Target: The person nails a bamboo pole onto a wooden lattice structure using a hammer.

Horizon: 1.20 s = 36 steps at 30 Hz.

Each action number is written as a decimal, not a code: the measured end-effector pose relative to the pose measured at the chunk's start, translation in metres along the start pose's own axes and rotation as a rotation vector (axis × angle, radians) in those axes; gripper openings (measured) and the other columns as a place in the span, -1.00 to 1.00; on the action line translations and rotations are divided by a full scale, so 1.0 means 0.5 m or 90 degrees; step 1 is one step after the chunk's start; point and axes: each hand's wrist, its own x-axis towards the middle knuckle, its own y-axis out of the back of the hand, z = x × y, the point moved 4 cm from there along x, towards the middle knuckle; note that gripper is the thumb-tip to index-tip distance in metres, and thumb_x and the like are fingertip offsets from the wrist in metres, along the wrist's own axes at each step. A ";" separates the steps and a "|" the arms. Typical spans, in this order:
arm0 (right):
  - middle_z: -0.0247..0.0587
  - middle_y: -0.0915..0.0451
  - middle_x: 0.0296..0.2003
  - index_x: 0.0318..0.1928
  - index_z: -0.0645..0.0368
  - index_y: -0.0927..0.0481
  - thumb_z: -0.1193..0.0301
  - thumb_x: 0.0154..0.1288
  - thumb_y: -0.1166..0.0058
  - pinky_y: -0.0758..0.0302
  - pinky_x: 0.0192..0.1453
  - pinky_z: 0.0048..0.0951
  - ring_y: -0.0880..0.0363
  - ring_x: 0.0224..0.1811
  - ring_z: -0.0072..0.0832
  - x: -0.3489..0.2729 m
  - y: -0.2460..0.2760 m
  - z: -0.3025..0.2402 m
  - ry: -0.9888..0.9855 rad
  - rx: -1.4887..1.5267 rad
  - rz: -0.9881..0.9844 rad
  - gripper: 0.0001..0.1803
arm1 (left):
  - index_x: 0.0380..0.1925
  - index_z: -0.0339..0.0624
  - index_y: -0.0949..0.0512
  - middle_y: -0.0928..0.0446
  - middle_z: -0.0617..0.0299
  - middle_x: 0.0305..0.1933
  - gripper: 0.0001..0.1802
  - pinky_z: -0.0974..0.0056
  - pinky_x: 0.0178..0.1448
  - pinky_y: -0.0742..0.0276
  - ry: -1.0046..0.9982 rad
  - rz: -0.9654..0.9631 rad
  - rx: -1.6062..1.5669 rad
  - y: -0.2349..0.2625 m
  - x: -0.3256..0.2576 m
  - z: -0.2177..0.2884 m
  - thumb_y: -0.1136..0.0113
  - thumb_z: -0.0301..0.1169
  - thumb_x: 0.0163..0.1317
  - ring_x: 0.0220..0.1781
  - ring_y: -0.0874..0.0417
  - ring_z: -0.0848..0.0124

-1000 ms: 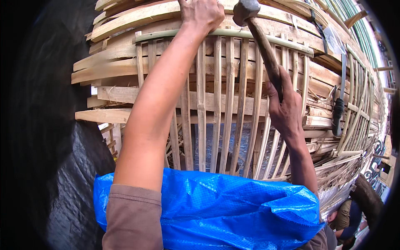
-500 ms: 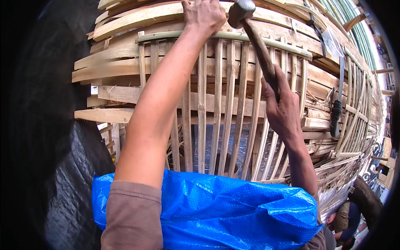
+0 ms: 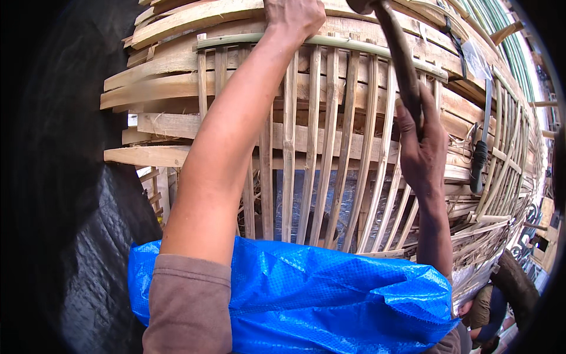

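My right hand (image 3: 422,138) is wrapped round the dark wooden handle of a hammer (image 3: 401,56). Its metal head is partly cut off by the upper edge. At the top, my left hand (image 3: 296,19) is closed just beyond the pale green bamboo rail (image 3: 345,43) of a slatted frame; what its fingers grip is hidden. Thin wooden slats (image 3: 289,147) run from that rail down toward me, side by side. My left forearm covers some of them. A blue plastic sheet (image 3: 330,295) lies over my lap, under the near ends of the slats.
Stacked rough planks (image 3: 162,156) lie behind the frame. At right hang a long blade with a black-wrapped handle (image 3: 479,162) and another slatted frame (image 3: 504,147). Black sheeting (image 3: 112,253) covers the left side. Part of another person (image 3: 488,310) shows at lower right.
My right hand and the hammer have moved up and to the right, the head now partly out of view. My left hand and the frame's rail show a slight shift.
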 end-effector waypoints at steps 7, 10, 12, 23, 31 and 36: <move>-0.50 -0.42 -0.51 0.33 0.27 -0.30 0.49 0.50 0.01 -0.14 -0.57 -0.62 -0.23 -0.61 -0.79 -0.010 0.033 -0.015 0.132 0.291 0.169 -0.55 | -0.24 -0.08 -0.58 -0.66 0.16 -0.18 -0.73 -0.28 0.10 -0.36 0.009 -0.008 -0.022 0.005 -0.004 -0.010 0.08 -0.23 0.32 0.00 -0.65 0.16; 0.07 -0.58 -0.54 0.36 0.10 -0.28 0.34 0.51 0.02 -0.36 -0.55 -0.17 -0.52 -0.63 -0.28 -0.014 -0.040 0.059 -0.028 -0.018 -0.004 -0.52 | -0.23 -0.10 -0.58 -0.65 0.15 -0.17 -0.73 -0.29 0.12 -0.34 0.018 0.013 -0.054 0.010 0.009 0.005 0.08 -0.24 0.32 0.01 -0.64 0.15; 0.10 -0.60 -0.51 0.36 0.07 -0.28 0.29 0.53 0.06 -0.37 -0.52 -0.11 -0.55 -0.61 -0.25 0.008 -0.024 0.075 -0.040 -0.042 -0.001 -0.53 | -0.20 -0.12 -0.58 -0.65 0.13 -0.16 -0.71 -0.31 0.14 -0.32 0.017 -0.073 -0.053 0.001 0.022 0.014 0.08 -0.24 0.32 0.02 -0.64 0.13; 0.09 -0.66 -0.28 0.40 0.13 -0.29 0.32 0.50 -0.02 -0.50 -0.29 -0.36 -0.61 -0.43 -0.37 -0.029 -0.004 0.031 0.012 0.033 0.030 -0.47 | -0.13 -0.10 -0.61 -0.64 0.09 -0.10 -0.67 -0.29 0.18 -0.32 0.043 0.028 -0.106 -0.001 0.004 -0.010 0.09 -0.21 0.36 0.08 -0.61 0.10; -0.24 -0.50 -0.37 0.41 0.14 -0.27 0.30 0.53 -0.01 -0.33 -0.37 -0.51 -0.43 -0.43 -0.58 -0.079 -0.028 0.131 -0.075 0.122 0.041 -0.47 | -0.36 -0.21 -0.67 -0.62 0.05 -0.25 -0.75 0.05 -0.02 -0.55 -0.177 0.006 -0.238 0.070 -0.023 -0.013 -0.09 -0.29 0.31 -0.15 -0.62 0.05; -0.53 -0.30 -0.58 0.43 0.08 -0.22 0.34 0.56 0.03 -0.05 -0.63 -0.69 -0.14 -0.66 -0.81 -0.103 0.009 0.140 -0.129 0.251 0.081 -0.48 | -0.42 -0.24 -0.67 -0.64 -0.12 -0.27 -0.51 -0.03 -0.06 -0.57 -0.107 -0.137 -0.320 0.083 -0.036 0.013 -0.01 -0.05 0.41 -0.16 -0.66 -0.04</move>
